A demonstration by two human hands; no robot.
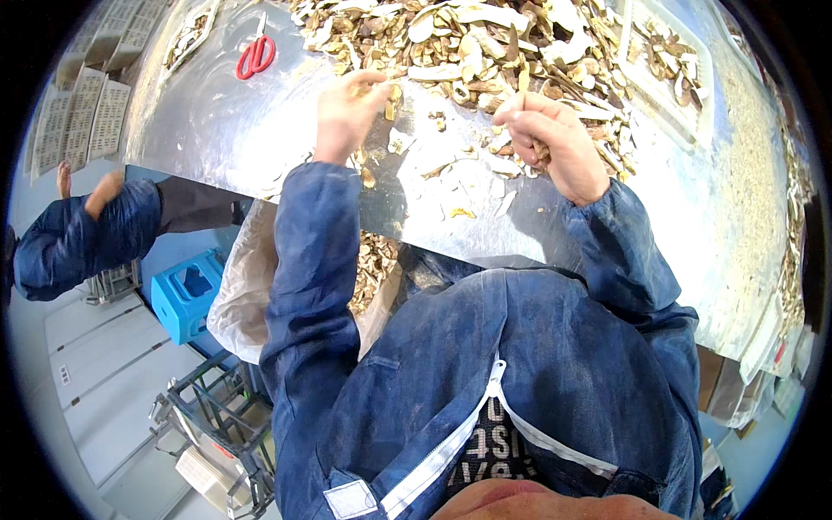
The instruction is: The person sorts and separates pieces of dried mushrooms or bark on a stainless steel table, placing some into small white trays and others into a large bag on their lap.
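Observation:
A large heap of dried mushroom slices (pixel 451 48), cream with brown edges, lies at the far side of the metal table (pixel 182 130). My right hand (pixel 559 143) is closed at the near right edge of the heap. A slice (pixel 523 78) stands up at its thumb and fingertips, and more brown pieces show under the curled fingers. My left hand (pixel 351 113) is over the table left of it, fingers bent and smeared by motion. A small yellowish slice (pixel 392 102) is by its fingertips; whether it is held I cannot tell. Loose fragments (pixel 451 165) are scattered between both hands.
Red-handled scissors (pixel 256 57) lie left of the heap. White trays of slices stand at the right (pixel 704 117) and far left (pixel 201 43). Below the table edge is an open bag (pixel 247 286) of slices. A blue stool (pixel 186 295) and another person's sleeve (pixel 95 234) are at left.

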